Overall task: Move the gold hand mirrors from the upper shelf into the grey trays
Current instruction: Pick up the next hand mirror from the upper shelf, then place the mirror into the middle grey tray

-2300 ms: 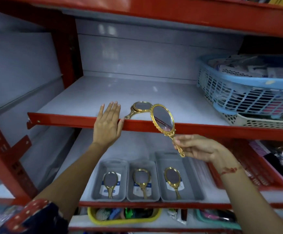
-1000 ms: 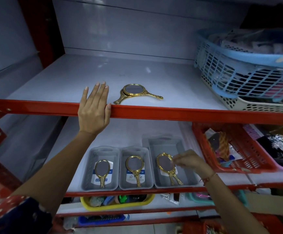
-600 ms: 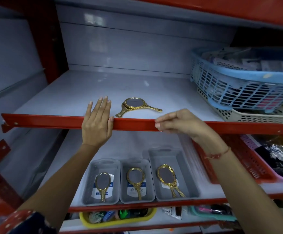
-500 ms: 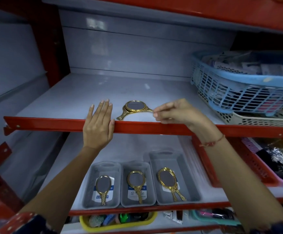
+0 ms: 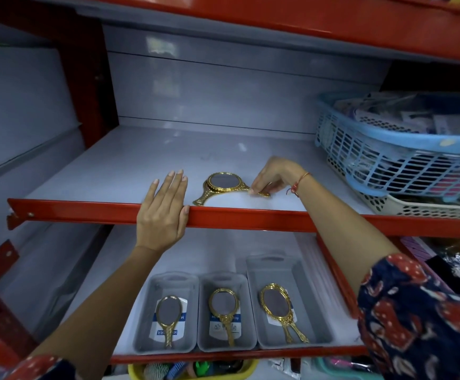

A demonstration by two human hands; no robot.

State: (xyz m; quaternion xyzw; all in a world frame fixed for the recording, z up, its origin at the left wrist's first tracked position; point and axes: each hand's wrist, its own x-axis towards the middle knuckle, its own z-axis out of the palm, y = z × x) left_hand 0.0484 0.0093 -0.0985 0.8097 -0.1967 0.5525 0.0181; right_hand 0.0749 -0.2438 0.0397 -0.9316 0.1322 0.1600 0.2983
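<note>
pinching up the last mirrors on the upper shelf

the step in hand looks like a pick-up from the upper shelf [image 5: 130, 165]. two gold mirrors [image 5: 223, 183] seem to lie stacked there, one handle pointing toward the front lip, the other running right. to do it well, the pinch should close fully on the right-pointing handle before any lift, and the lift should go straight up enough to clear the red front rail [image 5: 250, 219] so the frame does not catch. if both come together, better to hold them firmly or take one at a time, since the handles are thin and ornate

the right hand [image 5: 274, 175] is curled, thumb and fingertips closed on the tip of that handle; the mirror head lies just left of it, flat on the shelf. the left hand [image 5: 163, 212] is spread flat and holds nothing, its palm over the rail and fingers on the shelf, just left of the mirrors and apart from them

below, three grey trays [image 5: 300, 272] sit side by side, each already with mirrors in it
</note>
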